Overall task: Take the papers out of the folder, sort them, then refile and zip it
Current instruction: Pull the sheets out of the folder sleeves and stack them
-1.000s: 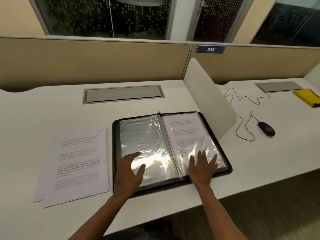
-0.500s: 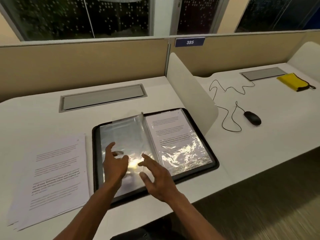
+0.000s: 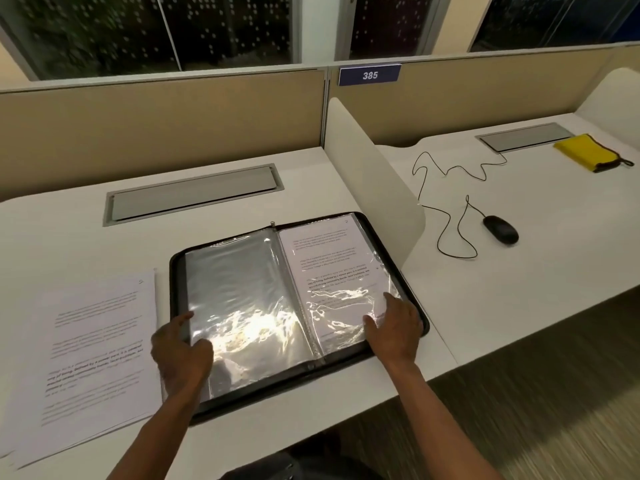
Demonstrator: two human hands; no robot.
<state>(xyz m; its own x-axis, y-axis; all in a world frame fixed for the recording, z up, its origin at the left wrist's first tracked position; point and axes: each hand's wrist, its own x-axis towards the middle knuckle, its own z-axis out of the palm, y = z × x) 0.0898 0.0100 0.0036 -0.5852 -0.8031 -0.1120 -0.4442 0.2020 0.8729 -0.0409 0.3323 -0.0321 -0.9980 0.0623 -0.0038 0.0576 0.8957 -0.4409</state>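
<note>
We note left hand (image 3: pixel 180 355) with fingers curled on the folder's (image 3: pixel 412 292) left edge, thumb on an empty sleeve (image 3: pixel 235 292), right hand (image 3: pixel 394 329) spread flat on the filed page (image 3: pixel 332 258), folder open on bench (image 3: pixel 502 292), loose papers (image 3: pixel 90 348) just left.

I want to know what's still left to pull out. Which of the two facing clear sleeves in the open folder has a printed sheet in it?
The right-hand clear plastic sleeve, under the right hand, shows a printed page; the left-hand clear sleeve looks empty.

Office: partitioned desks (image 3: pixel 519 271), sign 385 (image 3: pixel 370 75).
</note>
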